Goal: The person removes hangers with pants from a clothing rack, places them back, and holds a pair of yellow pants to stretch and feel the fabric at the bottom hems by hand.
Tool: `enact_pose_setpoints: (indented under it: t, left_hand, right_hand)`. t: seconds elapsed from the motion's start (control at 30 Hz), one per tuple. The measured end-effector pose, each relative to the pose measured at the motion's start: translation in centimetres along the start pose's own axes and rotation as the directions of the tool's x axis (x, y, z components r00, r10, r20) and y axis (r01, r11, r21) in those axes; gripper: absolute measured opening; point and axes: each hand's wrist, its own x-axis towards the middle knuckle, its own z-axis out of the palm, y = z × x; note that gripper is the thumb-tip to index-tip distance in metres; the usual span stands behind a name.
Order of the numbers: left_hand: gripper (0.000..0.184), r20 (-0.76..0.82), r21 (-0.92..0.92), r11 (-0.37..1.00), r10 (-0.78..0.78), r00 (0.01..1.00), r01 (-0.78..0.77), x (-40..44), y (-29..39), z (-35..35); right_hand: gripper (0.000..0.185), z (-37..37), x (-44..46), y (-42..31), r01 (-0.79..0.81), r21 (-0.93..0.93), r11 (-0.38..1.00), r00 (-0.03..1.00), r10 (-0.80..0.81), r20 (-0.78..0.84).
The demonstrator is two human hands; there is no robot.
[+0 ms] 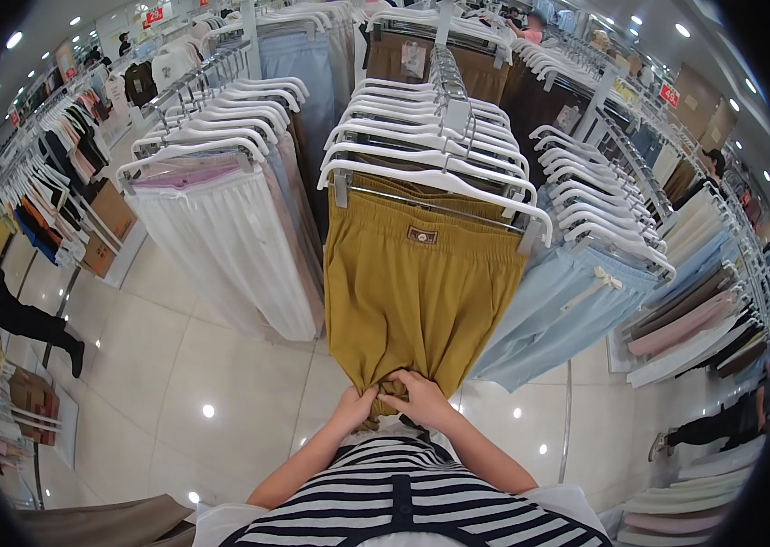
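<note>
Mustard-yellow trousers [417, 292] hang in front of me from a white hanger [444, 185], their elastic waistband clipped at both sides and a small dark label at the front. Low on the trousers, my left hand [356, 406] grips the bunched cloth with its fingers closed. My right hand [420, 398] pinches the same gathered fabric just beside it. Both hands are close together near my striped top [358, 492]. The lower ends of the legs are hidden under the hands and bunched folds.
White trousers [221, 242] hang at the left and light blue trousers [567, 296] at the right, on rows of white hangers. More clothing racks line both sides. A person in black trousers [30, 319] walks at far left; another person's leg [713, 430] shows at far right.
</note>
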Motion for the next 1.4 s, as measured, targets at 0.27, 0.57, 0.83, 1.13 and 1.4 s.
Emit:
enact_pose_setpoints:
  t: [0.27, 0.57, 0.83, 1.13, 1.4]
  left_hand:
    - [0.034, 0.085, 0.039, 0.998, -0.045, 0.995, 0.042, 0.4, -0.4, -1.1]
    - [0.036, 0.057, -0.077, 0.995, -0.062, 0.996, 0.066, 0.5, -0.4, -2.6]
    - [0.042, 0.231, -0.362, 0.813, -0.396, 0.889, 0.456, -0.3, 1.0, -3.8]
    - [0.038, 0.316, -0.377, 0.834, -0.294, 0.902, 0.404, 0.0, 0.5, -2.4]
    - [0.042, 0.337, -0.245, 0.905, -0.258, 0.905, 0.349, 0.1, -0.1, -2.6]
  right_hand:
    - [0.034, -0.6, 0.7, -0.8, 0.068, 0.023, 0.997, 0.995, -0.069, 0.073]
    - [0.021, 0.1, 0.3, -1.7, 0.098, -0.034, 0.995, 0.974, -0.103, -0.203]
    - [0.080, 4.2, 0.5, 2.0, -0.150, 0.547, 0.824, 0.516, 0.537, -0.668]
    - [0.078, 5.7, -1.0, 1.8, -0.425, 0.905, -0.001, 0.857, 0.321, 0.403]
    - [0.048, 4.3, -1.1, 1.5, -0.259, 0.675, 0.691, 0.965, 0.164, 0.202]
